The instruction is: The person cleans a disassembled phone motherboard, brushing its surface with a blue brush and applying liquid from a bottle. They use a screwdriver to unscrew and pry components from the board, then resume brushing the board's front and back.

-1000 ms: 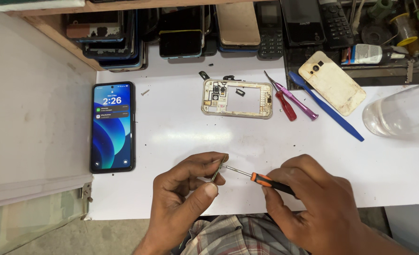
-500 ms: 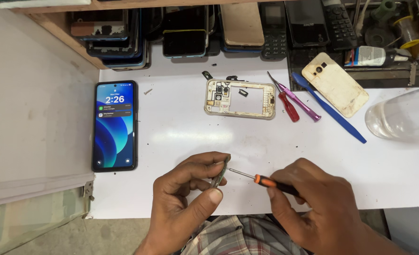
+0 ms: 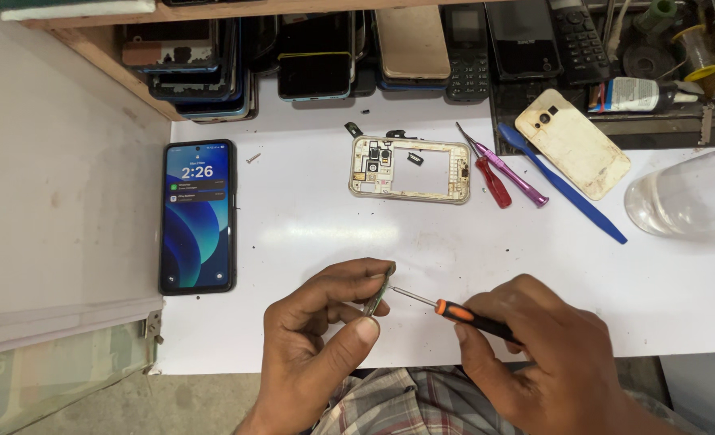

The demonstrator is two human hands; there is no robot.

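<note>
We see a white table point(image 3: 293, 209) under a wooden shelf point(image 3: 99, 56) crammed with stacked phones point(image 3: 204, 72). The left hand point(image 3: 317, 346) has its grip closed, thumb and fingers pinching a small greenish part point(image 3: 377, 292) edge-up. The right hand point(image 3: 551, 362) is wrapped tight around an orange-and-black screwdriver point(image 3: 462, 314), its tip touching the part. Beyond the grips lies a stripped phone frame point(image 3: 410, 169); left of them, a lit smartphone point(image 3: 198, 216). Farther right sit a red driver point(image 3: 493, 181), purple tool point(image 3: 510, 173), blue pry stick point(image 3: 567, 189), worn back cover point(image 3: 575, 143) and clear container point(image 3: 688, 197).
</note>
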